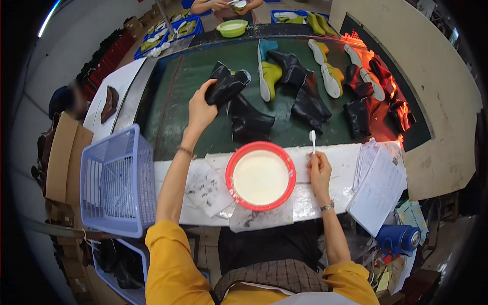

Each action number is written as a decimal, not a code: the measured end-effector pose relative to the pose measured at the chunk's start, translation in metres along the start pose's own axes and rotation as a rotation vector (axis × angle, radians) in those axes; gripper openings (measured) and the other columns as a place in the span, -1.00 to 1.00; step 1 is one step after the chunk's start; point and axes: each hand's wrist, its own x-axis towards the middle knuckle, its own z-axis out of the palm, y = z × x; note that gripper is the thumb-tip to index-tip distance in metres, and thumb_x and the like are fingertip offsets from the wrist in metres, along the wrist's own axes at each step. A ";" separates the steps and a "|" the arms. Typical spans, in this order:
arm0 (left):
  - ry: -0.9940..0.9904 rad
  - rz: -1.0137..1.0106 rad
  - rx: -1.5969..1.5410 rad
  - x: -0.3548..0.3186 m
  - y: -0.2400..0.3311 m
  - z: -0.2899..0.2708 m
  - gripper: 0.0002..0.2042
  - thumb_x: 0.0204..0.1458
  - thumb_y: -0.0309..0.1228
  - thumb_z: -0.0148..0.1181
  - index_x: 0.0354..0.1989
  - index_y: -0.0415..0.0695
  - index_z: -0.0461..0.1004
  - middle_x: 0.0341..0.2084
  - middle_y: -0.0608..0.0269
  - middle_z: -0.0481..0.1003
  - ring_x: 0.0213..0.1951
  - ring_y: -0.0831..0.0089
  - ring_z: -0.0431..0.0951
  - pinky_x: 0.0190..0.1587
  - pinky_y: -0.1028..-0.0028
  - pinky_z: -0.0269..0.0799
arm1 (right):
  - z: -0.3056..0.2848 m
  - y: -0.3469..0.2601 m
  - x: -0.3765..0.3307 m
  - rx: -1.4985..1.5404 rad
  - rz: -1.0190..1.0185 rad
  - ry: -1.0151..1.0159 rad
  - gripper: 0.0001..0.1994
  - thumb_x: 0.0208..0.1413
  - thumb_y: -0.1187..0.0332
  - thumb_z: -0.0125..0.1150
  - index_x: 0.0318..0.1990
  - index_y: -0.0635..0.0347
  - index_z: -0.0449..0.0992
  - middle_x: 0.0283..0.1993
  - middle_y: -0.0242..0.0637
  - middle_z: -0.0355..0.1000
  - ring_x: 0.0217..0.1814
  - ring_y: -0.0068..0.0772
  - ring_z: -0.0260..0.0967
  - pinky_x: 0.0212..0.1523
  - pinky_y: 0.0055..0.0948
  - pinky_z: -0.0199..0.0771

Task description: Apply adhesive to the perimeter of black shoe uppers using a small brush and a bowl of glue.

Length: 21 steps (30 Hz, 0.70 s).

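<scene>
My left hand (202, 108) grips a black leather boot upper (223, 87) by its near side, holding it above the dark green belt. Pinched upright in my right hand (319, 175) is a white toothbrush-like brush (312, 140), bristle end up. Between my forearms sits a red bowl (230, 178) of creamy white liquid (260, 177) on the white ledge. Just beyond the bowl, another black boot upper (249, 121) lies on the belt. Farther off are a yellow-green shoe piece with a white underside (269, 79) and a black boot (311, 104).
A blue-lilac plastic basket (109, 195) stands left of the ledge. At right lie an open notebook (376, 185) and a blue flask (399, 239). Black boots and pale-soled pieces sit near the glowing orange opening (396, 109). Across the belt, a co-worker's hands (229, 5) are above a green basin (232, 29).
</scene>
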 end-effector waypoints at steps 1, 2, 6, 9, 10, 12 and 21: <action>-0.060 -0.055 0.087 0.021 -0.005 0.018 -0.36 -0.12 -0.72 0.15 0.23 0.02 0.45 -0.02 -0.09 0.56 0.05 -0.12 0.56 0.12 0.18 0.49 | -0.001 0.001 -0.002 0.000 -0.011 0.014 -0.81 0.43 0.34 0.09 -0.07 0.31 0.52 -0.47 -0.49 0.40 -0.51 -0.77 0.22 -0.50 -0.67 0.19; -0.113 -0.107 0.176 0.041 -0.010 0.033 -0.34 -0.13 -0.72 0.18 0.24 0.05 0.44 0.00 -0.09 0.54 0.07 -0.16 0.53 0.12 0.15 0.49 | -0.002 0.000 -0.003 -0.017 -0.002 0.014 -0.81 0.43 0.35 0.10 -0.08 0.31 0.52 -0.47 -0.48 0.41 -0.48 -0.76 0.25 -0.48 -0.67 0.21; -0.183 -0.147 0.263 0.093 -0.072 0.091 -0.28 -0.15 -0.70 0.25 0.30 0.06 0.37 0.16 -0.13 0.42 0.21 -0.18 0.42 0.23 0.14 0.44 | 0.001 0.001 -0.005 -0.055 -0.019 0.003 -0.81 0.42 0.35 0.10 -0.08 0.32 0.53 -0.47 -0.46 0.45 -0.45 -0.75 0.30 -0.46 -0.64 0.24; -0.083 -0.116 0.317 0.095 -0.076 0.112 -0.24 -0.18 -0.59 0.39 0.33 -0.02 0.32 0.36 -0.12 0.20 0.37 -0.15 0.22 0.43 0.11 0.23 | -0.001 -0.001 -0.002 -0.052 -0.014 0.015 -0.81 0.41 0.36 0.11 -0.08 0.33 0.53 -0.47 -0.45 0.46 -0.45 -0.75 0.30 -0.46 -0.64 0.24; -0.095 -0.129 0.314 0.092 -0.068 0.113 -0.24 -0.18 -0.59 0.39 0.33 -0.02 0.32 0.36 -0.12 0.20 0.37 -0.15 0.22 0.43 0.11 0.23 | -0.003 0.000 -0.004 -0.055 0.000 0.020 -0.82 0.41 0.36 0.11 -0.08 0.32 0.53 -0.47 -0.45 0.46 -0.45 -0.74 0.30 -0.46 -0.64 0.24; -0.105 -0.047 0.158 0.077 -0.057 0.093 -0.26 -0.15 -0.49 0.45 0.32 -0.04 0.33 0.36 -0.07 0.25 0.36 -0.12 0.25 0.39 0.11 0.26 | -0.002 -0.001 -0.002 -0.044 0.017 0.016 -0.81 0.42 0.36 0.10 -0.08 0.32 0.53 -0.46 -0.45 0.45 -0.45 -0.74 0.29 -0.46 -0.64 0.24; 0.281 -0.160 -0.143 -0.167 0.108 -0.145 -0.92 0.06 -0.58 0.41 -0.27 -0.22 0.67 -0.34 0.23 0.68 -0.29 0.52 0.64 -0.17 0.52 0.52 | -0.014 0.008 0.005 -0.174 -0.085 -0.019 -0.77 0.47 0.26 0.04 -0.17 0.19 0.53 -0.50 -0.57 0.26 -0.55 -0.81 0.06 -0.58 -0.67 0.02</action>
